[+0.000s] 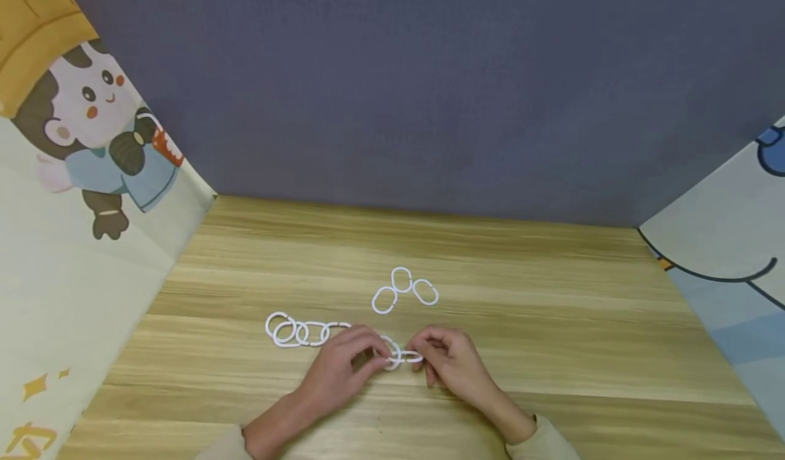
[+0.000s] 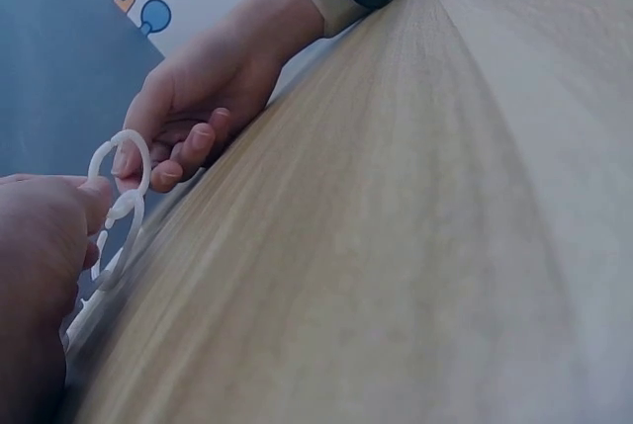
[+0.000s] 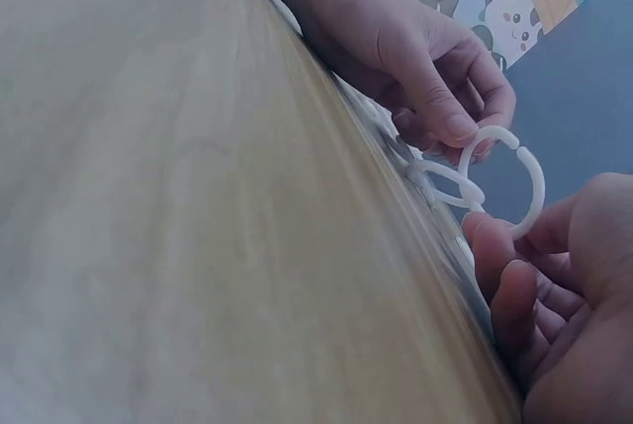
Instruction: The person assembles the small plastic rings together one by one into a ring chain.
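Between the two hands are white plastic chain links, hooked together. My left hand pinches a rounded link with thumb and forefinger. At its right, my right hand holds the end of a link that passes through it. The split in one link shows in the right wrist view, with fingers of both hands close around it. A chain of joined links lies on the table left of the left hand, partly hidden behind it. In the left wrist view the links cross between the hands.
Three loose white links lie grouped on the wooden table, beyond the hands. A dark blue-grey panel stands along the back edge. Printed panels with cartoon figures stand at both sides.
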`<state>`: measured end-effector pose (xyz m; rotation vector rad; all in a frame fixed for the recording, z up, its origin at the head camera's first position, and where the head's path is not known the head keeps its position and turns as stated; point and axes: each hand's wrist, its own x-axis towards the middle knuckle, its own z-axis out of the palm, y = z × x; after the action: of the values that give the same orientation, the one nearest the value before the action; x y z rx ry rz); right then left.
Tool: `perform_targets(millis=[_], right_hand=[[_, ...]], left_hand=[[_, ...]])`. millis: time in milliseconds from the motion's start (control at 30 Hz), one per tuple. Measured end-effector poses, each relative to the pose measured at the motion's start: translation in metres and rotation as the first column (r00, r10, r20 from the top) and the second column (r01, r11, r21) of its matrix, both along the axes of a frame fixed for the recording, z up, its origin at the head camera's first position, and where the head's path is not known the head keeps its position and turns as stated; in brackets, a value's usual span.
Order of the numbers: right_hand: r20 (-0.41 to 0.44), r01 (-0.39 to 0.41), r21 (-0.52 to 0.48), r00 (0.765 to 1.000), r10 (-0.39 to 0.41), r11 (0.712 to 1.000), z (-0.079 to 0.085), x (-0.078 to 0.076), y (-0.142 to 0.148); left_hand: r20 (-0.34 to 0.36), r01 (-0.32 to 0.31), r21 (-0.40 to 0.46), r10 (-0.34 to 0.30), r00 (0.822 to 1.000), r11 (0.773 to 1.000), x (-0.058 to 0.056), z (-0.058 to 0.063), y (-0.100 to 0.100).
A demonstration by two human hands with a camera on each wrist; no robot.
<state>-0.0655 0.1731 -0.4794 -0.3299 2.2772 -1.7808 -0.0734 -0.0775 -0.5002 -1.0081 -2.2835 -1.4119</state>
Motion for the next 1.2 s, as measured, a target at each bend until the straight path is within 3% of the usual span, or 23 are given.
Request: perform_targets(millis=[467,667,867,1200], right_hand=[[0.031,0.103,-0.033,0.994,-0.102,0.994,0.000,-0.003,0.002],[0.035,0.166,-0.039,0.986,-0.165,0.985,0.002,-0.008,0.007],[0.022,0.283,-0.042,0.959,-0.282,0.958,0.003,-0.016,0.013],[-0.025,0.357,-0.026,0.934,-0.357,0.934,0.003,-0.029,0.013]], left_hand=[[0.150,-0.127,0.020,0.123,0.981,0.992,-0.002,0.001,0.002],[0.184,-0.138,0.025,0.131,0.974,0.990,-0.001,0.003,0.002],[0.208,-0.141,0.009,0.136,0.969,0.990,-0.001,0.004,0.003],[0.207,-0.145,0.020,0.138,0.969,0.989,0.000,0.004,0.002]])
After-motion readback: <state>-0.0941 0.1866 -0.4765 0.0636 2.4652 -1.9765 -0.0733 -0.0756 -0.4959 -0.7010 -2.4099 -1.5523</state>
